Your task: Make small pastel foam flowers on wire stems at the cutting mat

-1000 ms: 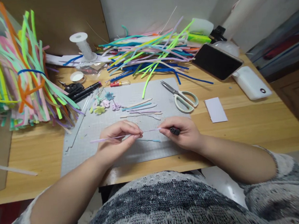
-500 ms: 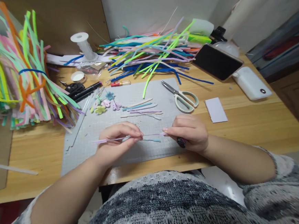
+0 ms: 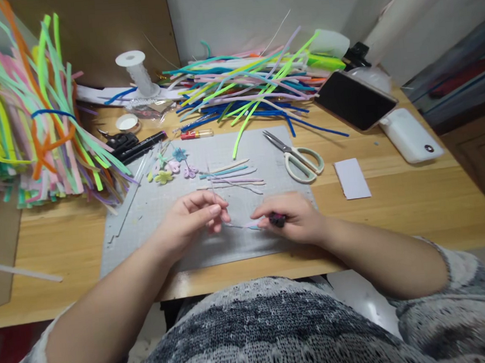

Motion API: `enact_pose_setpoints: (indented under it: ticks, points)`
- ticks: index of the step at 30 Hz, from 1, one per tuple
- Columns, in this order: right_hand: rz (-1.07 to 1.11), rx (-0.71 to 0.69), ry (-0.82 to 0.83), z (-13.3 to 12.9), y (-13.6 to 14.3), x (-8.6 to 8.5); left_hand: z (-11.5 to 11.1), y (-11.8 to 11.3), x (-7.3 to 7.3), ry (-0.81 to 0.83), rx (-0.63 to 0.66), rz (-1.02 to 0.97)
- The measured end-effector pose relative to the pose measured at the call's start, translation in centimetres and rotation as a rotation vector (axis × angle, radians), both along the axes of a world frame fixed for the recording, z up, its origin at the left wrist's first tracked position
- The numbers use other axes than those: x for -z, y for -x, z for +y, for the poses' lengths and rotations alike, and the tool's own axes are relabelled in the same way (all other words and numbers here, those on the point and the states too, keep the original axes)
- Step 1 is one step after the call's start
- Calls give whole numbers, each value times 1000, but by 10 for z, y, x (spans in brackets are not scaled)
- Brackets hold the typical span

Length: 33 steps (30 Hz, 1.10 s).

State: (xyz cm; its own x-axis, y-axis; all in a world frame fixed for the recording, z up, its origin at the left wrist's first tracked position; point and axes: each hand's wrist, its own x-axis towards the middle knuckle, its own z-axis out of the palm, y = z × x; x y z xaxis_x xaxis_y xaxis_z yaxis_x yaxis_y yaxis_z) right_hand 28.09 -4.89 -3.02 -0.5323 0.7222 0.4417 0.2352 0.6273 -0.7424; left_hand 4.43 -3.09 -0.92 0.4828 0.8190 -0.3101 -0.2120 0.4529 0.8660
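Note:
My left hand (image 3: pixel 197 214) is closed in a loose pinch over the cutting mat (image 3: pixel 146 239). Between its fingertips is a thin lilac pipe cleaner (image 3: pixel 210 178), one end of it pointing up and away. A thin stem with lilac and blue ends (image 3: pixel 251 225) runs from below these fingers toward my right hand (image 3: pixel 291 217). The right thumb and forefinger are at its tip; I cannot tell whether they touch it. A small black object (image 3: pixel 277 219) is tucked in the curled right fingers, its kind hidden. Short trimmed pipe cleaners (image 3: pixel 236 181) lie just beyond both hands.
Scissors (image 3: pixel 299 160) rest on the mat's right side, and small pipe-cleaner flowers (image 3: pixel 174 167) on its left. Behind lie a heap of long pipe cleaners (image 3: pixel 252 85), a spool (image 3: pixel 142 77) and a glue tube (image 3: pixel 197 134). A phone (image 3: pixel 356 100) and white card (image 3: pixel 352 178) are at right.
The lilac pipe cleaner was stretched level between both hands; now it points upward from my left hand. My right hand has shifted left and lower, its fingers at the stem's coloured end.

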Motion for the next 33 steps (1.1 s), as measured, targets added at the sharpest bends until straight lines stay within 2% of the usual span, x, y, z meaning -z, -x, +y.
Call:
enact_pose_setpoints:
  ticks: [2, 5, 7, 9, 11, 13, 18, 20, 22, 29, 31, 33]
  points:
    - [58, 45, 137, 0, -1, -2, 2, 0, -1, 88, 44, 22]
    - [102, 128, 283, 2, -1, -2, 3, 1, 1, 106, 47, 64]
    - [129, 205, 320, 3, 0, -1, 3, 1, 2, 91, 114, 97]
    - [167, 275, 342, 5, 2, 1, 3, 1, 0, 82, 252, 147]
    - [201, 306, 376, 6, 2, 2, 2, 1, -2, 81, 397, 202]
    - [216, 302, 408, 6, 3, 1, 1, 1, -5, 84, 490, 245]
    - [198, 279, 403, 5, 4, -2, 0, 0, -5, 26, 520, 290]
    - [206, 293, 375, 5, 4, -3, -1, 0, -4, -29, 478, 330]
    - [215, 339, 340, 5, 2, -4, -1, 1, -4, -112, 378, 401]
    - [230, 514, 149, 3, -7, -8, -2, 10, -5, -618, -200, 664]
    - [247, 528, 135, 2, -8, -7, -3, 13, -4, -709, -293, 683]
    - [269, 539, 132, 2, -9, -6, -3, 14, -3, -746, -330, 690]
